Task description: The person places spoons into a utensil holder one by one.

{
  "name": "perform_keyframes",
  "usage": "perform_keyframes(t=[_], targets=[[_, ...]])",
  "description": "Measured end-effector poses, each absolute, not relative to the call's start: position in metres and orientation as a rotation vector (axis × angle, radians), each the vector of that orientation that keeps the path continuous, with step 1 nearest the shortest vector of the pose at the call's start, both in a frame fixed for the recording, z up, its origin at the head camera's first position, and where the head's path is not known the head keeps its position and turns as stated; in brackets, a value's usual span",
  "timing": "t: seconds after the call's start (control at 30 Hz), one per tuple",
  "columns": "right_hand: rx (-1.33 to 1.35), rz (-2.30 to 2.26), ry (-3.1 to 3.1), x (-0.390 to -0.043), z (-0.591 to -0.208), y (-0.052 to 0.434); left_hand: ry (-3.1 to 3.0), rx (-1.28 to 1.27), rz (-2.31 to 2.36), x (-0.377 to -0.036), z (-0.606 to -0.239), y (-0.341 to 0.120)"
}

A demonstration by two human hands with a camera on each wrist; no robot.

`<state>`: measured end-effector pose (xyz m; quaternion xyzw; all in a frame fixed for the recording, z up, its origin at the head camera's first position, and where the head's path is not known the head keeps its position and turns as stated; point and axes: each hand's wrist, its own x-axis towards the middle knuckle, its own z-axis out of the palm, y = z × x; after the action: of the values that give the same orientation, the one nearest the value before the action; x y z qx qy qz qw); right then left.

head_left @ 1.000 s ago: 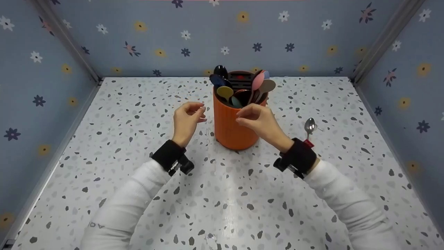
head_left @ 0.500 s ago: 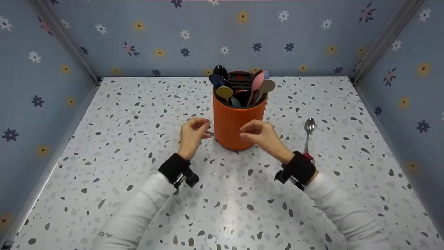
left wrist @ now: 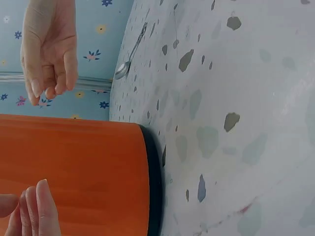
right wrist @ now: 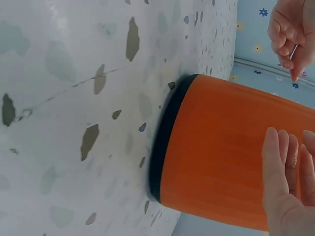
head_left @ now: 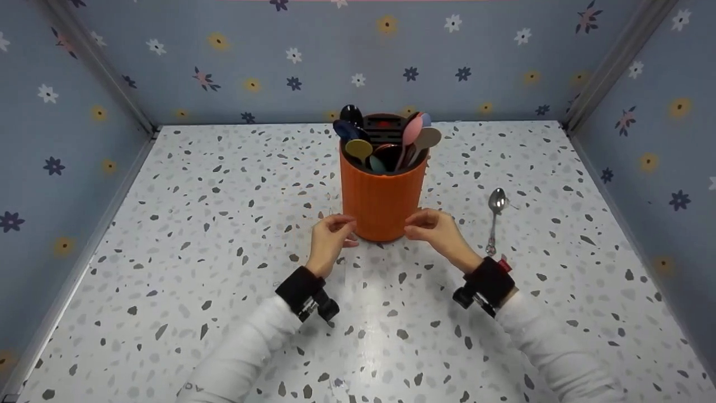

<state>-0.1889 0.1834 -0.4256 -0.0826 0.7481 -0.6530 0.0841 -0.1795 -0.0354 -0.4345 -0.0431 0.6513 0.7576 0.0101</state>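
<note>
An orange cylindrical utensil holder (head_left: 381, 201) stands upright on the speckled table. Several spoons poke out of its dark top, among them a pink spoon (head_left: 412, 130), a yellow spoon (head_left: 359, 149) and a beige spoon (head_left: 428, 137). My left hand (head_left: 331, 238) is at the holder's lower left, fingers loosely bent and holding nothing. On the lower right side is my right hand (head_left: 436, 230), also without anything in it. Whether either hand touches the holder, I cannot tell. In the left wrist view, the left fingers (left wrist: 45, 209) appear in front of the orange wall.
A metal spoon (head_left: 495, 215) lies on the table to the right of my right hand, bowl pointing away. Blue walls with a flower print (head_left: 268, 61) enclose the table (head_left: 224, 212) at the back and both sides. Each wrist wears a black band (head_left: 489, 282) with a camera.
Both hands have come down along the holder towards me, the left one also shifting right. The right wrist no longer covers the metal spoon's handle. Holder and spoons stay in place.
</note>
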Motion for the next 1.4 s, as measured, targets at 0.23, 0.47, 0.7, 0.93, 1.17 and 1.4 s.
perform_keyframes(t=[0.23,0.47,0.7,0.93,1.17,1.4], targets=[[-0.109,-1.934,2.268,-0.195,-0.439,0.207,1.98,-0.099,2.332,-0.174,-0.443,-0.018],[0.024,-1.923,2.311,-0.202,-0.447,0.23,1.941,-0.054,2.281,-0.168,-0.449,-0.002],[0.136,-1.878,2.348,-0.208,-0.449,0.254,1.892,-0.021,2.274,-0.164,-0.452,0.008],[0.251,-1.889,2.433,-0.216,-0.449,0.28,1.879,-0.006,2.213,-0.161,-0.454,0.014],[0.385,-2.071,2.466,-0.229,-0.45,0.308,1.86,0.017,2.204,-0.159,-0.455,0.017],[0.543,-1.866,2.559,-0.232,-0.439,0.314,1.868,0.046,2.176,-0.158,-0.455,0.018]])
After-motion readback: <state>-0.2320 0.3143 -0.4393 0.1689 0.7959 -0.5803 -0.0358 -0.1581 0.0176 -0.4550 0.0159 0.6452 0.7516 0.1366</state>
